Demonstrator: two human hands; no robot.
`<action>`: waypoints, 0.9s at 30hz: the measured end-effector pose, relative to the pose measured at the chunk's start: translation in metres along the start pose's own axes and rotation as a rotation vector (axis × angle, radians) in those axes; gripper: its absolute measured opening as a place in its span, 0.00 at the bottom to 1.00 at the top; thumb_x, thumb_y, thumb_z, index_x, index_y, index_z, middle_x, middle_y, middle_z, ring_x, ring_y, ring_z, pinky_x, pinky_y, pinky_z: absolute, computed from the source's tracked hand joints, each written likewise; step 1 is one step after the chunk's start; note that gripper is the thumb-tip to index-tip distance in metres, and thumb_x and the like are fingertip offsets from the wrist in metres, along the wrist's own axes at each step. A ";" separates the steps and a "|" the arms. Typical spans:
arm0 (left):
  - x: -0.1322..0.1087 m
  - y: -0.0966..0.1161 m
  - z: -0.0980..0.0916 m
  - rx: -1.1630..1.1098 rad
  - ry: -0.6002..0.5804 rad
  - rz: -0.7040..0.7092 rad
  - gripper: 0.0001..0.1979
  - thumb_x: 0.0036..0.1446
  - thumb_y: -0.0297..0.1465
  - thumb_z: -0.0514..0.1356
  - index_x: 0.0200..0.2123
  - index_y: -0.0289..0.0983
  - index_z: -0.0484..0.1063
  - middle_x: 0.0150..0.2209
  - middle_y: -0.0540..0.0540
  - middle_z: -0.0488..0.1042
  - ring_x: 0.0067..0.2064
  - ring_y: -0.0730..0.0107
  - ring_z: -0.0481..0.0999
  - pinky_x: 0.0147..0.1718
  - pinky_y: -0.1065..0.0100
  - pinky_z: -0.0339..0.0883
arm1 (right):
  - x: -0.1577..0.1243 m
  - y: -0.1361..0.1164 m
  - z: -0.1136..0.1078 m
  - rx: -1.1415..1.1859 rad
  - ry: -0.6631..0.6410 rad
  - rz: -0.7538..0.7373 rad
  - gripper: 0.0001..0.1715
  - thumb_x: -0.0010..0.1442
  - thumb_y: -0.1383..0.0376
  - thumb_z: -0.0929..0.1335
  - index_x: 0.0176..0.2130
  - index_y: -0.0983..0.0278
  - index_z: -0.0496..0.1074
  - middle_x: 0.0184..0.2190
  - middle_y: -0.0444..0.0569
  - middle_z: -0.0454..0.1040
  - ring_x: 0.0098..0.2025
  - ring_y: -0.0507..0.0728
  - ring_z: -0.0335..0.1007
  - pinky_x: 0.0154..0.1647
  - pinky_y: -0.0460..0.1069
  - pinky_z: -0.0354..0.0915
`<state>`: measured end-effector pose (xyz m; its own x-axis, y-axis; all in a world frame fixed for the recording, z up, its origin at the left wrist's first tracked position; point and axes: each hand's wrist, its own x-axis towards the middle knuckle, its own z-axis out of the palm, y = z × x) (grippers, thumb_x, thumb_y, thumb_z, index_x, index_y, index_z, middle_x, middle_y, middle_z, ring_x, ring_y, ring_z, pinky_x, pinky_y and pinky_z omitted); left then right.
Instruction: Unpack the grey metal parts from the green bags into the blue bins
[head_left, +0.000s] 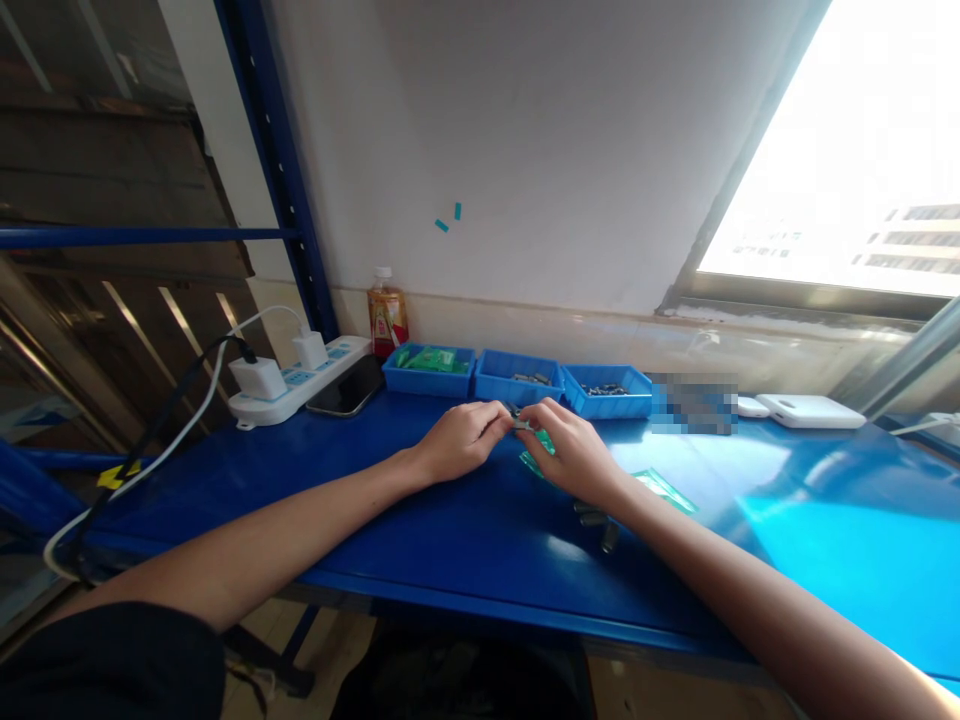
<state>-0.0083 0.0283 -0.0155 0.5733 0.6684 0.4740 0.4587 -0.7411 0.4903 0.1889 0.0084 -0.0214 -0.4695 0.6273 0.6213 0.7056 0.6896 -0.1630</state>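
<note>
- Dark sleeve (112, 660), nearest the viewer, at the near left corner of the worktop (360, 540); the left forearm extends from it over the front edge.
- Left hand (463, 440), fingers curled, thumb and fingertips pinching one end of a small metallic piece (520, 424).
- Right hand (574, 440), likewise grasping the piece by the fingertips, from the opposite side. The piece is held above the worktop's middle, nearer the back edge than the front; whether it is one part or two joined cannot be told.
- Green packet (531, 462), lying just below the right hand; a green-and-white packet (664, 490) lies beyond the right forearm, toward the right edge.
- Metal cylinders (609, 540), loose beside the right forearm, toward the front edge.
- Left bin (427, 382), middle bin (517, 392) and right bin (611, 406), in a row along the back edge, containing green packets, cylindrical pieces and small metal parts respectively.
- Step in hand, as judged: two-handed fingertip manipulation of the piece. The next move appears to call for a steady left pinch and fine right-hand adjustment.
</note>
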 end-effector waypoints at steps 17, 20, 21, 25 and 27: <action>0.001 0.000 0.001 0.073 0.046 0.046 0.10 0.64 0.35 0.50 0.40 0.37 0.69 0.37 0.46 0.72 0.37 0.68 0.72 0.38 0.68 0.65 | 0.001 0.002 0.001 0.006 0.060 -0.002 0.08 0.64 0.61 0.63 0.42 0.62 0.67 0.33 0.48 0.70 0.35 0.56 0.70 0.36 0.48 0.64; 0.001 0.000 0.001 0.073 0.049 0.049 0.12 0.66 0.35 0.48 0.39 0.37 0.69 0.37 0.46 0.72 0.39 0.67 0.72 0.39 0.68 0.65 | 0.000 0.002 0.001 0.005 0.066 -0.019 0.08 0.63 0.63 0.64 0.43 0.62 0.67 0.34 0.48 0.71 0.35 0.56 0.70 0.36 0.48 0.65; 0.001 -0.001 0.001 0.067 0.047 0.053 0.13 0.66 0.35 0.48 0.38 0.37 0.69 0.37 0.45 0.73 0.39 0.67 0.72 0.40 0.68 0.65 | 0.000 0.002 0.002 0.003 0.072 -0.019 0.08 0.63 0.63 0.64 0.43 0.62 0.67 0.34 0.48 0.71 0.35 0.56 0.70 0.36 0.48 0.65; 0.002 -0.001 0.000 0.048 0.025 0.063 0.15 0.66 0.35 0.47 0.35 0.36 0.70 0.36 0.45 0.74 0.40 0.66 0.72 0.41 0.68 0.65 | 0.000 0.001 0.001 -0.001 0.098 -0.022 0.08 0.63 0.63 0.63 0.42 0.62 0.68 0.34 0.48 0.71 0.35 0.55 0.70 0.36 0.48 0.65; 0.001 -0.001 0.000 0.042 0.014 0.067 0.16 0.66 0.35 0.46 0.33 0.36 0.70 0.36 0.45 0.74 0.40 0.66 0.73 0.41 0.67 0.65 | 0.000 -0.001 -0.001 -0.007 0.105 -0.022 0.08 0.63 0.62 0.63 0.42 0.61 0.69 0.34 0.48 0.71 0.35 0.55 0.70 0.36 0.48 0.65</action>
<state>-0.0081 0.0300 -0.0153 0.5939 0.6181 0.5150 0.4483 -0.7858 0.4261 0.1887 0.0075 -0.0206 -0.4266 0.5707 0.7017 0.6996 0.6999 -0.1439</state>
